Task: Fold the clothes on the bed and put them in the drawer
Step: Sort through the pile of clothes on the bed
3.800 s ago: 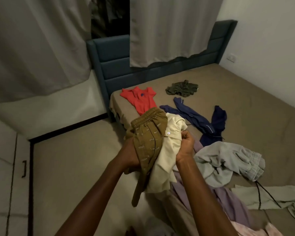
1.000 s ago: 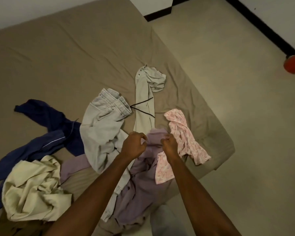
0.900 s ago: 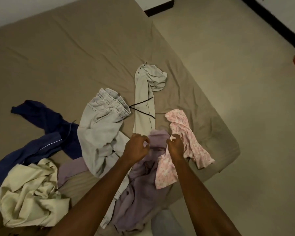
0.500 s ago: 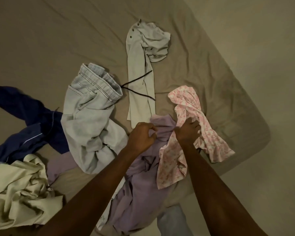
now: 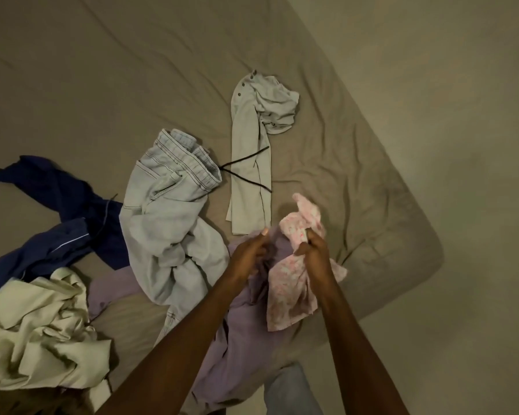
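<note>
The right hand clutches the pink cloth at frame centre-right, over the bed's corner. The left hand pinches the purple shirt beside it. Pale jeans lie left of the hands, a navy garment further left, and a cream shirt at lower left.

Bed, tan sheet: navy garment, pale jeans, grey-green trousers, cream shirt, lilac garment, pink floral garment.
</note>
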A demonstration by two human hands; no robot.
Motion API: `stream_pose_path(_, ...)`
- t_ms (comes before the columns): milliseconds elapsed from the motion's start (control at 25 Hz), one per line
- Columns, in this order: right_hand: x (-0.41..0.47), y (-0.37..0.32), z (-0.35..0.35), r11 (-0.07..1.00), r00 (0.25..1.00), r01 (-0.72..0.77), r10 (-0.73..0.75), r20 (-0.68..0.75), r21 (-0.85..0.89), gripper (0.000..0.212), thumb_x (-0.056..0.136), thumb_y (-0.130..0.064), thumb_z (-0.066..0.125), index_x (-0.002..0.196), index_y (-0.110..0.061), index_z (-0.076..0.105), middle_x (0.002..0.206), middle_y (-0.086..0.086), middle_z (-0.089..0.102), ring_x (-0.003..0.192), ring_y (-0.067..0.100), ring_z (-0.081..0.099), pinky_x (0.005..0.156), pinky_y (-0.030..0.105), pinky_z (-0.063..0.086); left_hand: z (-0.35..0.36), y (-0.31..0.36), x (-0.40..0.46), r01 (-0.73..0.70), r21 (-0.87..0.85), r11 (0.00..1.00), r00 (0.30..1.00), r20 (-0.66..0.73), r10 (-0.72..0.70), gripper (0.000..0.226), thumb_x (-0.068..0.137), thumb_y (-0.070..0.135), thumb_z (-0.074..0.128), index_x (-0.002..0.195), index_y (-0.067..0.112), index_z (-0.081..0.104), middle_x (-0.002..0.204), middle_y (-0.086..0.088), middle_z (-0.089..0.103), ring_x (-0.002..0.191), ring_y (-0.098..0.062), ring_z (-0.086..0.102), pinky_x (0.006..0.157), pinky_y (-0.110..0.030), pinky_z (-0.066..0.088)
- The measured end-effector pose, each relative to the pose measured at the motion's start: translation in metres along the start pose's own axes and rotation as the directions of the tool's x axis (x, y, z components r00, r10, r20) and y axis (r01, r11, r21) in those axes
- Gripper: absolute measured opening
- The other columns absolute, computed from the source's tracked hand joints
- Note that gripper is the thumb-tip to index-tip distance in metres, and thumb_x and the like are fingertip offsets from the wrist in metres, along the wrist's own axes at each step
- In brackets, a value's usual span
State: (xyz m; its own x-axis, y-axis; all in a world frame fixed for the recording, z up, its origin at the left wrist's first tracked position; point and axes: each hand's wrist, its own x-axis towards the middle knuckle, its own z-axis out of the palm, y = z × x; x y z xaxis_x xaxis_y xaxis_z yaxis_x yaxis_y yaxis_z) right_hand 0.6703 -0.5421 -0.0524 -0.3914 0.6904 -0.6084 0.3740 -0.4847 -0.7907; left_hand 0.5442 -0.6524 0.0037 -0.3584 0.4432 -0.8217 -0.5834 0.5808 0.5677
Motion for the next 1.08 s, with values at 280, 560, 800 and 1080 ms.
stream_pose_path(280, -0.107, -0.048, 0.066, 0.961, 0.968, 0.243, -0.232, 0.097, -0.128, 0.034, 0.084, -0.016, 0.054, 0.115, -0.015, 0.066, 0.111, 0.002, 0.072, 0.102, 0.02, 0.068, 0.091, 0.046, 0.057, -0.026, 0.013, -0.051, 0.057, -0.435, 0.899, 0.981, 0.189, 0.03, 0.072, 0.097, 0.063, 0.054, 0.142, 0.006, 0.059, 0.143, -0.021, 0.058, 0.137, -0.035, 0.053, 0.121, -0.049, 0.035)
stream_pose_path(560, -0.176, -0.121, 0.087, 0.918, 0.897, 0.388, -0.396, 0.199, 0.077, 0.024, 0.087, -0.007, 0.057, 0.108, -0.01, 0.068, 0.096, 0.003, 0.071, 0.092, 0.019, 0.066, 0.083, 0.04, 0.055, -0.055, 0.067, -0.11, -0.013, -0.405, 0.914, 0.941, 0.305, 0.148, 0.062, 0.095, 0.052, 0.059, 0.133, 0.003, 0.065, 0.132, -0.022, 0.065, 0.124, -0.036, 0.061, 0.116, -0.049, 0.04)
stream_pose_path(800, -0.202, -0.104, 0.111, 0.893, 0.877, 0.447, -0.427, 0.221, -0.047, 0.024, 0.083, -0.015, 0.058, 0.104, -0.015, 0.071, 0.104, -0.005, 0.074, 0.098, 0.016, 0.07, 0.086, 0.031, 0.056, -0.111, 0.069, -0.127, 0.043, -0.489, 0.871, 0.957, 0.27, 0.104, 0.052, 0.09, 0.028, 0.052, 0.128, -0.006, 0.063, 0.124, -0.029, 0.065, 0.114, -0.043, 0.065, 0.113, -0.052, 0.041)
stream_pose_path(1080, -0.127, 0.099, 0.082, 0.89, 0.908, -0.215, 0.031, -0.417, -0.402, 0.012, 0.075, -0.009, 0.071, 0.083, -0.013, 0.063, 0.089, 0.013, 0.072, 0.082, 0.034, 0.066, 0.074, 0.041, 0.053, -0.162, 0.024, -0.078, 0.009, -0.741, 0.671, 0.978, 0.147, 0.15, 0.059, 0.093, 0.027, 0.051, 0.146, 0.001, 0.049, 0.141, -0.029, 0.056, 0.13, -0.047, 0.055, 0.103, -0.063, 0.048)
